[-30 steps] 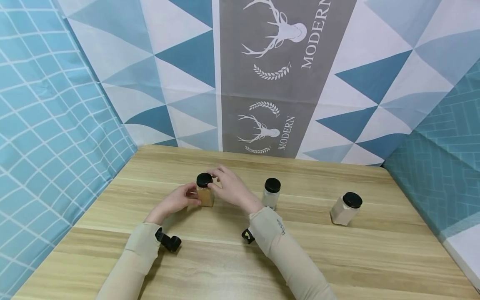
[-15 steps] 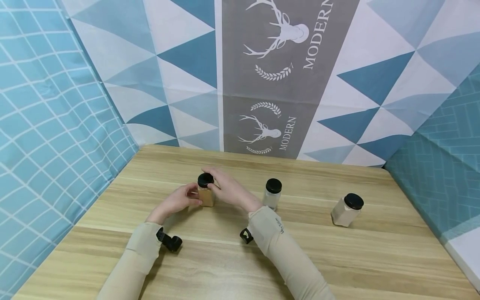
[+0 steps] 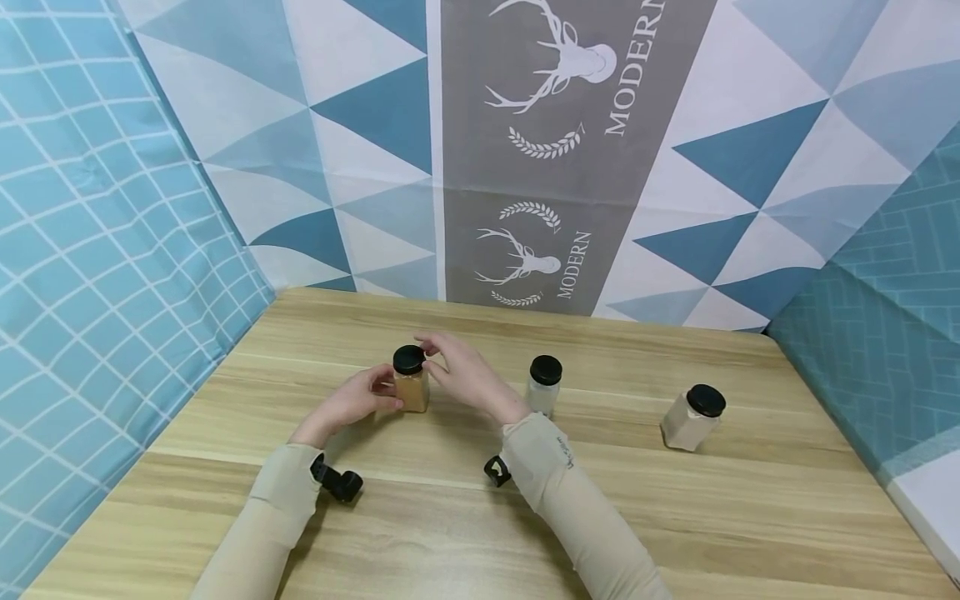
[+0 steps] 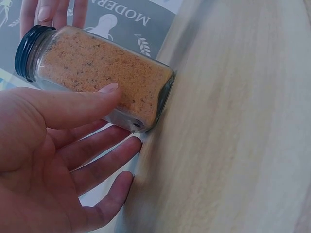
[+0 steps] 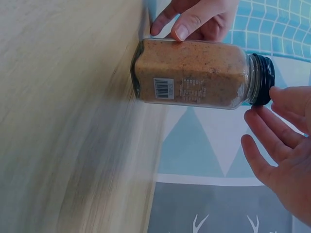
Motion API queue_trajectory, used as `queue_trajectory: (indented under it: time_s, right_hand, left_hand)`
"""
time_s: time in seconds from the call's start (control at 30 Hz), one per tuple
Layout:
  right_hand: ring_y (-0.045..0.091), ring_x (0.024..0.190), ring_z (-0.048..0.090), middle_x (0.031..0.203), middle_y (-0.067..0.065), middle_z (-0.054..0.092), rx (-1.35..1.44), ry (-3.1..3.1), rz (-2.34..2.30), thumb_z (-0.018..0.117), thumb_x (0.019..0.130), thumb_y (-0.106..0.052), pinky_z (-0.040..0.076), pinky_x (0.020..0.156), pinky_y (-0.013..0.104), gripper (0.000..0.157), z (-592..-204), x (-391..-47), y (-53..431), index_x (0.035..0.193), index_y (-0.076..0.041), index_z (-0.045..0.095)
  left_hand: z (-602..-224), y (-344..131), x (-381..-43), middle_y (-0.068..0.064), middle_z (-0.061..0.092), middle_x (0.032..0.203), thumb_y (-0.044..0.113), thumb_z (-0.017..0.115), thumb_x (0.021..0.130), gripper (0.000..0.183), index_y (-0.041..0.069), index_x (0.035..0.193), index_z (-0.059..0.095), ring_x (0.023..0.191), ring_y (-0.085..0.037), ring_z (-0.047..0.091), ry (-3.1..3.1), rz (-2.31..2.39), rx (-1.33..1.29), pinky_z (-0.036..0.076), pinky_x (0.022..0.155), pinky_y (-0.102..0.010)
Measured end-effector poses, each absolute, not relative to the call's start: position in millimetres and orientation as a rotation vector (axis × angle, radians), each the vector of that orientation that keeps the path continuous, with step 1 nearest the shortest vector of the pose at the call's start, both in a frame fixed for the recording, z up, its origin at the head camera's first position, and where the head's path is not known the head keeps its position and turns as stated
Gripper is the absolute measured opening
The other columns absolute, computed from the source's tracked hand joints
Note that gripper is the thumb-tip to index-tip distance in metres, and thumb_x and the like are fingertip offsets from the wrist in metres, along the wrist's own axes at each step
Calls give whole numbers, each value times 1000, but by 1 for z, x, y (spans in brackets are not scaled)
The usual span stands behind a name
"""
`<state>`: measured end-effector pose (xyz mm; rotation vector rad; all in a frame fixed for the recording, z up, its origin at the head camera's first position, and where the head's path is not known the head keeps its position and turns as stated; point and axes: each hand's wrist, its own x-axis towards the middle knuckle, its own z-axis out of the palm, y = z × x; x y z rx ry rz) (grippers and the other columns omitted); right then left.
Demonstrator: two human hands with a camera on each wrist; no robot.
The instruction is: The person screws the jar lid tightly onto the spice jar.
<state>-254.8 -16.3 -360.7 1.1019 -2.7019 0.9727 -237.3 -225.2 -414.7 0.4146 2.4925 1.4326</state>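
A square glass jar of orange-brown seasoning (image 3: 411, 392) stands upright on the table, its black screw lid (image 3: 408, 359) in place. My left hand (image 3: 360, 398) steadies the jar's body from the left. In the left wrist view its thumb (image 4: 82, 104) lies across the glass, with the other fingers behind. My right hand (image 3: 467, 372) is at the right side of the lid. In the right wrist view its fingertips (image 5: 279, 94) come right to the lid's edge, and the fingers are loosely spread rather than wrapped round it. A barcode label (image 5: 164, 88) shows on the glass.
A similar black-lidded jar with pale contents (image 3: 543, 387) stands right of the hands, partly behind the right forearm. Farther right is another jar with beige contents (image 3: 692, 418). Patterned cloth walls (image 3: 517, 167) border the wooden table (image 3: 420, 533) at the back and sides.
My right hand closes over the lid half a second ago, then draws back to its right edge with the fingers loosened. The left hand stays on the jar.
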Motion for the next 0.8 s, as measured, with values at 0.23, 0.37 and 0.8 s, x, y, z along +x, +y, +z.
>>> queue_trajectory:
  time_s: [0.23,0.37,0.8]
  right_hand:
    - [14,100,56,106,3,58,1070,-2662,976,54,91,-12,45,90,29,40,-362,-255,-15,130,-10,47]
    - [16,108,52,119,4,51,1068,-2647,947,55,91,-16,43,93,28,42,-364,-255,-16,131,-12,46]
    - [19,129,36,139,8,40,1220,-2621,961,53,92,-20,30,107,30,47,-368,-255,-25,136,-8,38]
  left_hand:
    - [-415,-226,-236,-23,50,125,12,64,84,51,-3,128,43,115,-38,48,2490,1434,420,38,96,-49]
    - [-416,-226,-236,-22,50,126,13,64,84,53,-2,130,42,116,-37,47,2489,1428,412,39,96,-49]
    - [-416,-226,-237,-21,50,125,14,63,85,53,-2,130,42,116,-36,48,2493,1427,411,40,95,-48]
